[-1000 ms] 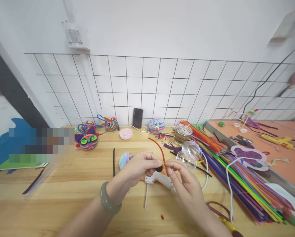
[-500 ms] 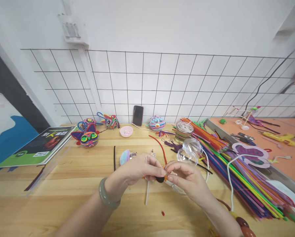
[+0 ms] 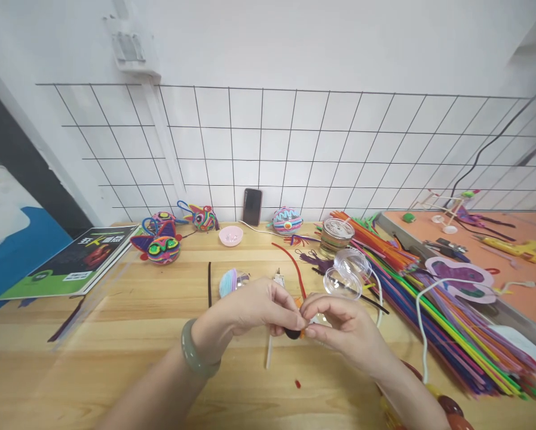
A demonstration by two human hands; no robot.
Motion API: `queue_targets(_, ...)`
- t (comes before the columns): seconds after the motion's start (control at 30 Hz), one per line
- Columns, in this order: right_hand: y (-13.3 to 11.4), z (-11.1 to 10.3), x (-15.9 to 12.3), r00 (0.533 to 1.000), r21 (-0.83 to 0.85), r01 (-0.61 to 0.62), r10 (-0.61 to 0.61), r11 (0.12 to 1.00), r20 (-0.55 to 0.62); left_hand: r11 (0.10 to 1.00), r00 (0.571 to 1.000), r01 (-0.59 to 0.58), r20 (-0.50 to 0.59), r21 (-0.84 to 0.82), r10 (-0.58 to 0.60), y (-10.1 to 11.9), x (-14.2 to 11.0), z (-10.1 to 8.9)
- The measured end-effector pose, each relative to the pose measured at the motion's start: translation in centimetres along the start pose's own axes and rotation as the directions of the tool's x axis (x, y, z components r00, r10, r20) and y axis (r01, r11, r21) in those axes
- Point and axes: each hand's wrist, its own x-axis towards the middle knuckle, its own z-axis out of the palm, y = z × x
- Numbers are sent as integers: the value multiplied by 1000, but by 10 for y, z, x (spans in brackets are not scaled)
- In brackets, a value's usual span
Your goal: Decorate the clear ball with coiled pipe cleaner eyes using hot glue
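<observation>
My left hand (image 3: pixel 257 309) and my right hand (image 3: pixel 343 325) meet over the wooden table (image 3: pixel 128 358), fingertips pinched together on a small black piece with orange pipe cleaner (image 3: pixel 293 332). A green bangle (image 3: pixel 192 357) sits on my left wrist. A red pipe cleaner (image 3: pixel 291 266) curves away behind my fingers. A white stick (image 3: pixel 269 352) lies under my hands. A clear plastic ball shell (image 3: pixel 346 275) rests just beyond my right hand.
A big heap of coloured pipe cleaners (image 3: pixel 433 298) fills the right side. Finished pipe-cleaner figures (image 3: pixel 159 245), a pink dish (image 3: pixel 230 235), a phone (image 3: pixel 252 206) and a glass jar (image 3: pixel 334 236) stand by the wire grid. A book (image 3: pixel 70 266) lies left. An orange tray (image 3: pixel 487 251) holds a yellow glue gun.
Both hands have dropped a little toward me, keeping the pinch on the black and orange piece. The white glue gun under them is now hidden. The view has tilted slightly.
</observation>
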Motion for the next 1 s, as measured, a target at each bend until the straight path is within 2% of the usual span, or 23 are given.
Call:
queue_targets(0.2, 2, 0, -1, 996, -88, 49, -55, 995, -70, 1000, 999, -16, -46, -22, 15, -1, 1, 1)
queue_targets(0.57, 1, 2, -1, 994, -71, 58, -65, 996, -90, 997, 999, -39, -32, -72, 36, 0, 0, 1)
queue_targets(1.0, -2, 4, -1, 982, -80, 68, -81, 994, -170, 996, 999, -51, -19, -74, 50, -2, 3, -1)
